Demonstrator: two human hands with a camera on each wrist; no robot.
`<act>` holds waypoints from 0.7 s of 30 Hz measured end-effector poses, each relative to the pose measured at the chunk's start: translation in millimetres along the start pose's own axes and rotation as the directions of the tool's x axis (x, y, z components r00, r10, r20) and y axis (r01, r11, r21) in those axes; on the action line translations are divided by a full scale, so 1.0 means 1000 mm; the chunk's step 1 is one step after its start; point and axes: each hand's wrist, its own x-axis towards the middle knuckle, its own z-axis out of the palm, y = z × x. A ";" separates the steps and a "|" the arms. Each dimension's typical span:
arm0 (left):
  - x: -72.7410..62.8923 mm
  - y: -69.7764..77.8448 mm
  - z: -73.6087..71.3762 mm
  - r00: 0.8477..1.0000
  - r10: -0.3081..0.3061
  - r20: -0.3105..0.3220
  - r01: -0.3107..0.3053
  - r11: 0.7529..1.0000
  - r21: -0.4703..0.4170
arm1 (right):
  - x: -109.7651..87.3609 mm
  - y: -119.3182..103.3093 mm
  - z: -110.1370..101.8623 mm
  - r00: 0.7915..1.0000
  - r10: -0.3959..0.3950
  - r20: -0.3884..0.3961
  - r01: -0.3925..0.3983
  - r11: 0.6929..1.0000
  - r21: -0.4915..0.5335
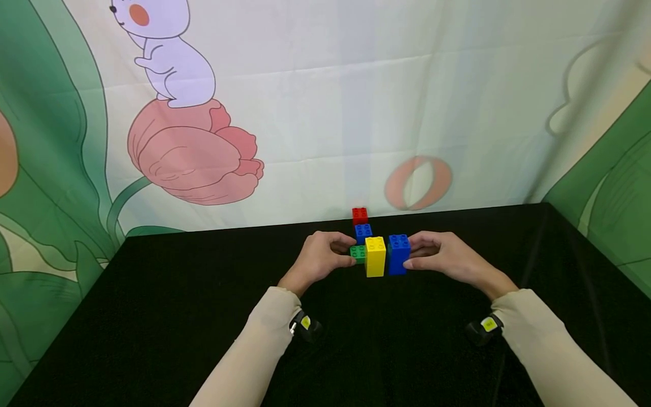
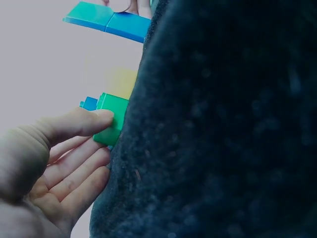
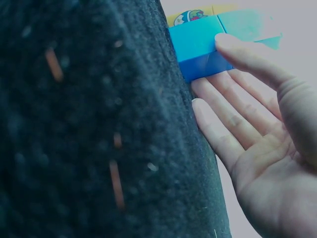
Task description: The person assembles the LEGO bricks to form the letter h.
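In the head view my left hand [image 1: 321, 257] pinches a green toy brick [image 1: 357, 254] between thumb and fingers. Against that brick's right side stands a tall yellow brick stack [image 1: 375, 259]. My right hand [image 1: 450, 257] holds a tall blue brick stack [image 1: 399, 255] from its right side, with a narrow gap between it and the yellow one. The left wrist view has the thumb flat on the green brick [image 2: 115, 111]. In the right wrist view the thumb lies across the blue stack [image 3: 198, 42], made of two bricks; a colourful print shows on the yellow behind.
Behind the green brick are a small blue brick [image 1: 363, 230] and, farther back, a red brick [image 1: 359, 215]. All stand on a black-covered table [image 1: 203, 316] whose back edge meets a printed cloth backdrop [image 1: 325, 113]. Each wrist carries a small dark device.
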 end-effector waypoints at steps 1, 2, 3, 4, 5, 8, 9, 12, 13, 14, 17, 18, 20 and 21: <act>0.000 0.000 0.000 1.000 0.001 -0.003 -0.001 1.000 0.000 | 0.000 0.000 0.000 1.000 -0.001 0.001 0.001 1.000 0.001; 0.000 0.000 0.000 1.000 0.002 -0.005 -0.002 1.000 -0.001 | 0.000 0.000 0.000 1.000 -0.002 0.001 0.002 1.000 0.002; 0.000 0.000 0.000 1.000 0.003 -0.006 -0.003 1.000 -0.003 | 0.000 0.000 0.000 1.000 -0.002 0.001 0.002 1.000 0.003; 0.000 0.000 0.000 1.000 0.005 -0.008 -0.005 1.000 -0.005 | 0.000 0.000 0.000 1.000 -0.002 0.001 0.002 1.000 0.003; -0.001 0.000 0.000 1.000 0.007 -0.009 -0.007 1.000 -0.009 | 0.000 0.000 0.000 1.000 -0.002 0.001 0.002 1.000 0.004; -0.001 0.000 0.000 1.000 0.011 -0.012 -0.011 1.000 -0.025 | 0.000 0.000 0.000 1.000 -0.002 0.002 0.002 1.000 0.006; -0.001 0.000 -0.001 1.000 0.012 -0.012 -0.013 0.999 -0.030 | 0.000 0.000 0.001 1.000 -0.002 0.001 0.002 1.000 0.005; -0.002 0.000 -0.002 1.000 0.017 -0.013 -0.017 0.999 -0.044 | 0.000 0.000 0.001 1.000 -0.001 -0.001 0.001 1.000 0.004; -0.002 0.000 -0.002 1.000 0.020 -0.013 -0.020 0.999 -0.046 | 0.000 0.000 0.001 1.000 -0.002 -0.002 0.002 1.000 0.002; -0.002 0.001 -0.003 1.000 0.023 -0.014 -0.024 0.999 -0.047 | 0.000 0.000 0.001 1.000 -0.004 -0.002 0.004 1.000 0.000; -0.002 0.001 -0.004 0.999 0.037 -0.020 -0.038 0.998 -0.051 | 0.000 0.000 0.001 1.000 -0.004 -0.003 0.004 1.000 -0.001; -0.002 0.001 -0.005 0.999 0.041 -0.023 -0.042 0.998 -0.053 | 0.000 0.000 0.001 1.000 -0.006 -0.002 0.006 1.000 -0.002; -0.002 0.002 -0.006 0.998 0.051 -0.032 -0.052 0.997 -0.054 | 0.000 0.000 0.001 1.000 -0.004 -0.002 0.004 1.000 -0.001; -0.002 0.002 -0.006 0.998 0.055 -0.037 -0.057 0.997 -0.055 | 0.000 0.000 0.001 1.000 -0.002 -0.003 0.002 1.000 0.000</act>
